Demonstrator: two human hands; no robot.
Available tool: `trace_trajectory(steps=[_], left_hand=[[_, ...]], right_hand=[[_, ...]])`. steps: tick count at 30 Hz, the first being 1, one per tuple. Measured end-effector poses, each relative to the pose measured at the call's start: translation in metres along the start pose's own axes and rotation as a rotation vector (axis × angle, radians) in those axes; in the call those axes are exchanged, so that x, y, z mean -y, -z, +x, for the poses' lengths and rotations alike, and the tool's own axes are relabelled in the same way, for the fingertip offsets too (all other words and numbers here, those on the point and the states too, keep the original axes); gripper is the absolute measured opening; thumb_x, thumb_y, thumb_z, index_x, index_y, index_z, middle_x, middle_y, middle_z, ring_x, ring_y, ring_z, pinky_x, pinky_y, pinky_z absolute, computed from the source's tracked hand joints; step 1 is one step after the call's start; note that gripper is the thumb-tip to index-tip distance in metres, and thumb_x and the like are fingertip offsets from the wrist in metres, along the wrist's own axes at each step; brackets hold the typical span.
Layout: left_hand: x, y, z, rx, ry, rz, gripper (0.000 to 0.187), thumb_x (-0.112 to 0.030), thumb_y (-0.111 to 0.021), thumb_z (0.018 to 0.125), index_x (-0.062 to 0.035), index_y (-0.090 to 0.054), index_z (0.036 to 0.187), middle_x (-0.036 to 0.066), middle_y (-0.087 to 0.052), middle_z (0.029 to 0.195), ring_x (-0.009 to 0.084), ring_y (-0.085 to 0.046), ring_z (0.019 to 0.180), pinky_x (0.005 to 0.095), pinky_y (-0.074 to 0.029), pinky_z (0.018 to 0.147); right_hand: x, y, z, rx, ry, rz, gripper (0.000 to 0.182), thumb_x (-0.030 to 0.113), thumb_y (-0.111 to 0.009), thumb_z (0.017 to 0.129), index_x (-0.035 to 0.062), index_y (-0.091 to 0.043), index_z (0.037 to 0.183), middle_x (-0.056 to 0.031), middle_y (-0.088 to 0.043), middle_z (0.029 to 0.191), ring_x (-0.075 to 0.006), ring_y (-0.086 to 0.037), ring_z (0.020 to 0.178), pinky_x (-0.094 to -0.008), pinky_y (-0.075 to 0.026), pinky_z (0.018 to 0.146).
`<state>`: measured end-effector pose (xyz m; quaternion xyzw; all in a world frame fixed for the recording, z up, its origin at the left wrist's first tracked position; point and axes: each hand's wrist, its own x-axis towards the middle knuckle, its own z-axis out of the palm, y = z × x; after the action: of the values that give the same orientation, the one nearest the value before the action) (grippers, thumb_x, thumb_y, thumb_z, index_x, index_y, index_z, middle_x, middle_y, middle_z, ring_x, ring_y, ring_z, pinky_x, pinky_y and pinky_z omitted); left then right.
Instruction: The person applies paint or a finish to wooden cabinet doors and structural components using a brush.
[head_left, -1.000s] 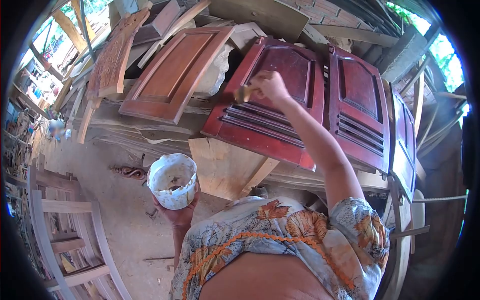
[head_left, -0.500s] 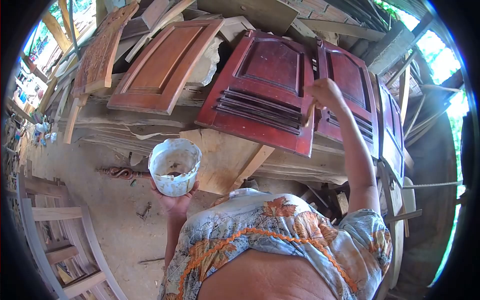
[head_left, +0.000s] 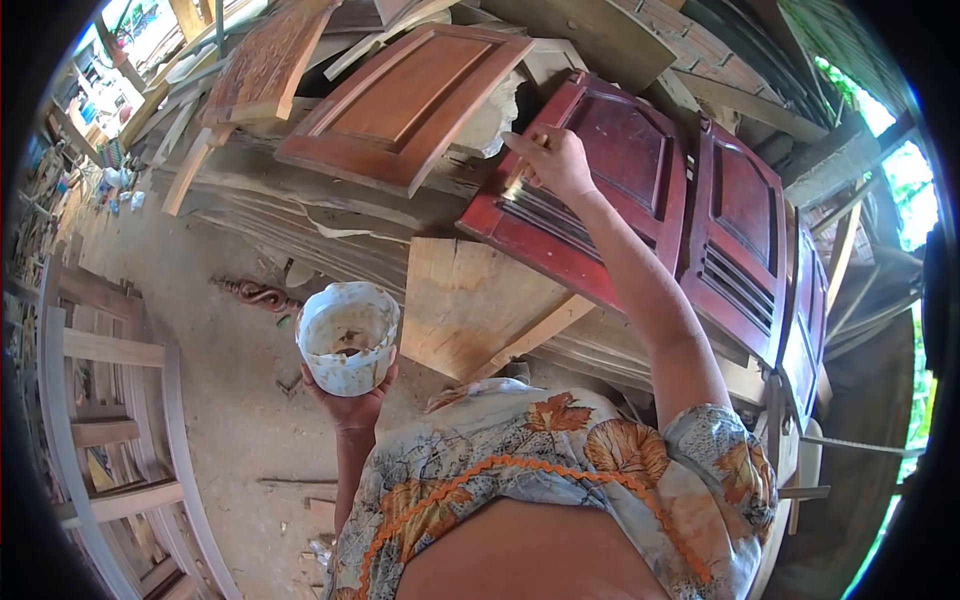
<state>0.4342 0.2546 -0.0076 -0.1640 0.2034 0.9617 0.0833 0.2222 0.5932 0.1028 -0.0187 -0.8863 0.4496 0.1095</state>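
Note:
My left hand (head_left: pixel 352 405) is wrapped round the lower part of a white plastic tub (head_left: pixel 347 372), which has stained walls and something dark at its bottom. My right hand (head_left: pixel 556 160) pinches a small brush (head_left: pixel 514 186) whose pale tip is at the left edge of a dark red panel door (head_left: pixel 585 260), by its slats. The door leans tilted on stacked boards. A second red panel (head_left: pixel 738 215) stands to its right, and an orange-brown panel (head_left: pixel 395 95) lies to its left.
A carved board (head_left: pixel 268 65) rests at the upper left. Wooden frames (head_left: pixel 112 347) stand at the lower left. A carved piece (head_left: pixel 262 294) lies on the floor behind the tub. A plywood sheet (head_left: pixel 450 300) leans below the red door.
My right hand has moved left with the brush, from the red door's right edge to its left edge. The view has turned, so the panels appear further right. My left hand still holds the tub.

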Motion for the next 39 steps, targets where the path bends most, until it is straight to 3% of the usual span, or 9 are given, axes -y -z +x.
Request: trace_trajectory(steps=[4,8,15,20,23,29,34,36,39], left_hand=[[0.000,0.011,0.011,0.052,0.067,0.030,0.079,-0.074,-0.044,0.078,-0.0221,-0.037,0.138,0.009,-0.044,0.136,0.0401,-0.051,0.113,0.0532,-0.051,0.085],[0.006,0.003,0.025,0.030,0.143,0.049,0.082,-0.074,-0.044,0.078,-0.0202,-0.036,0.139,0.011,-0.045,0.135,0.0422,-0.053,0.111,0.0526,-0.052,0.082],[0.004,0.024,0.047,0.179,0.275,0.019,0.085,-0.074,-0.049,0.076,-0.0206,-0.036,0.140,0.013,-0.043,0.138,0.0463,-0.048,0.117,0.0569,-0.050,0.082],[0.001,0.030,0.043,0.171,0.339,-0.032,0.083,-0.074,-0.048,0.076,-0.0231,-0.038,0.140,0.013,-0.040,0.141,0.0468,-0.046,0.119,0.0603,-0.047,0.083],[-0.001,0.028,0.040,0.227,0.283,0.028,0.090,-0.074,-0.054,0.073,-0.0178,-0.034,0.141,0.018,-0.042,0.137,0.0492,-0.049,0.114,0.0552,-0.052,0.081],[-0.015,0.038,0.031,0.167,0.260,-0.027,0.084,-0.073,-0.052,0.074,-0.0229,-0.038,0.140,0.014,-0.041,0.140,0.0475,-0.046,0.118,0.0596,-0.047,0.082],[-0.016,0.029,0.010,0.067,0.113,0.012,0.085,-0.074,-0.051,0.074,-0.0218,-0.038,0.140,0.015,-0.046,0.135,0.0477,-0.050,0.113,0.0572,-0.049,0.079],[-0.014,0.020,0.002,-0.004,0.089,0.018,0.087,-0.075,-0.050,0.073,-0.0209,-0.037,0.140,0.015,-0.046,0.135,0.0473,-0.051,0.112,0.0561,-0.049,0.077],[-0.014,0.015,-0.001,-0.055,0.086,0.030,0.089,-0.076,-0.048,0.073,-0.0192,-0.036,0.140,0.015,-0.046,0.135,0.0470,-0.052,0.110,0.0542,-0.049,0.075]], right_hand=[[0.001,-0.005,-0.027,-0.021,-0.046,0.513,0.031,0.028,-0.067,0.088,-0.0013,-0.063,0.078,-0.0055,-0.061,0.062,-0.0086,-0.057,0.050,-0.0235,-0.047,0.043],[-0.017,-0.002,-0.056,0.030,0.035,0.338,0.022,0.022,-0.065,0.090,0.0015,-0.064,0.081,-0.0029,-0.061,0.063,-0.0073,-0.057,0.054,-0.0219,-0.046,0.045],[-0.047,0.117,-0.134,-0.028,-0.221,-0.015,0.018,0.016,-0.062,0.089,-0.0001,-0.066,0.083,-0.0034,-0.064,0.064,-0.0053,-0.056,0.048,-0.0192,-0.044,0.041],[-0.069,0.187,-0.173,-0.140,-0.361,-0.285,0.021,0.023,-0.066,0.078,0.0038,-0.064,0.070,-0.0042,-0.060,0.055,-0.0128,-0.057,0.044,-0.0288,-0.045,0.045],[-0.039,0.182,-0.175,-0.180,-0.374,-0.670,0.025,0.030,-0.065,0.077,0.0054,-0.065,0.071,-0.0061,-0.060,0.056,-0.0170,-0.060,0.048,-0.0328,-0.048,0.051],[-0.003,0.113,-0.141,0.043,-0.369,-0.507,0.039,0.049,-0.063,0.083,0.0103,-0.070,0.078,-0.0052,-0.062,0.057,-0.0167,-0.062,0.051,-0.0327,-0.050,0.057],[0.017,0.037,-0.098,0.016,-0.044,-0.310,0.044,0.051,-0.063,0.083,0.0087,-0.066,0.071,-0.0075,-0.063,0.060,-0.0200,-0.063,0.054,-0.0360,-0.049,0.057],[0.021,0.010,-0.091,0.035,-0.015,0.106,0.032,0.035,-0.068,0.084,0.0029,-0.067,0.083,-0.0078,-0.066,0.067,-0.0141,-0.065,0.057,-0.0286,-0.052,0.052],[0.016,-0.011,-0.093,0.006,0.023,0.299,0.027,0.026,-0.069,0.085,-0.0002,-0.066,0.086,-0.0083,-0.065,0.069,-0.0123,-0.064,0.057,-0.0272,-0.052,0.051]])
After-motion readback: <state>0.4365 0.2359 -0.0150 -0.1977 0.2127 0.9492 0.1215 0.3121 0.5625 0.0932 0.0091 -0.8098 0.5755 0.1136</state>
